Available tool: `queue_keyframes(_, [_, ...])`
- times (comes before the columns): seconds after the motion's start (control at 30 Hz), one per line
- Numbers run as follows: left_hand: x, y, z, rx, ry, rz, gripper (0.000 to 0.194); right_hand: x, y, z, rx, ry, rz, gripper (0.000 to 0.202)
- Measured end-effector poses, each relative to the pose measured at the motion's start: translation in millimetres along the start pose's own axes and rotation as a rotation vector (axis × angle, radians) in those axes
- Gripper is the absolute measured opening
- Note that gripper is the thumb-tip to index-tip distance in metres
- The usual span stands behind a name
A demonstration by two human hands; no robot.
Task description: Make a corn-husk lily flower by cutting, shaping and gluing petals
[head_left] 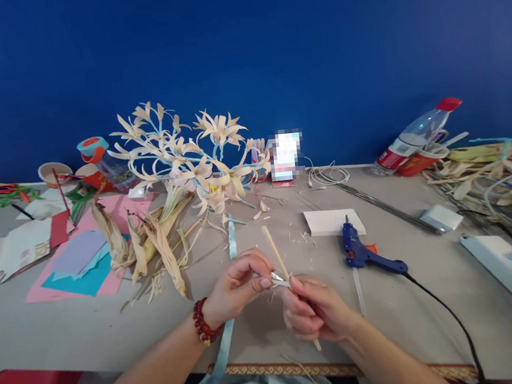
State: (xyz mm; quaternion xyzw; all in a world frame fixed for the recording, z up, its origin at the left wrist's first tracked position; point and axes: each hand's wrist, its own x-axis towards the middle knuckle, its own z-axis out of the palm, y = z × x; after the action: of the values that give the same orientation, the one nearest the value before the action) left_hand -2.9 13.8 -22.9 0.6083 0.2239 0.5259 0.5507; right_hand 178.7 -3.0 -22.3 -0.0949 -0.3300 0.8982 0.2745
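Observation:
My right hand [317,310] is closed round a thin, pale wooden stick [274,247], which sticks out above and below the fist. In my left hand [241,281], finger and thumb pinch a small shiny blade-like piece [279,278] that meets the stick beside my right thumb. Its exact kind is partly hidden by the fingers. A light blue ribbon [232,236] runs under my left wrist toward the table edge. Small pale shavings [297,236] lie on the table beyond my hands.
Pale husk flowers [199,167] on blue stems stand at the back. Dry corn husks [161,243] and coloured paper [85,257] lie left. To the right are a blue glue gun [356,249] with its cord, a white box [325,223], a bottle [407,141] and a power strip [503,271].

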Motion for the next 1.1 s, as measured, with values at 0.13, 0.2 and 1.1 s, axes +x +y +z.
queue_keyframes(0.13, [-2.3,-2.2,0.4,0.021,0.056,-0.037,0.010,0.6,-0.7,4.3,-0.540,0.252,-0.146,0.049])
queue_keyframes(0.2, [-3.9,-3.6,0.9,0.040,0.062,-0.038,0.010,1.2,0.0,7.0,-0.830,0.325,-0.185,0.051])
queue_keyframes(1.1, [-4.5,-3.3,2.9,0.004,0.049,-0.063,0.013,0.6,0.0,8.7,-1.047,0.416,-0.229,0.052])
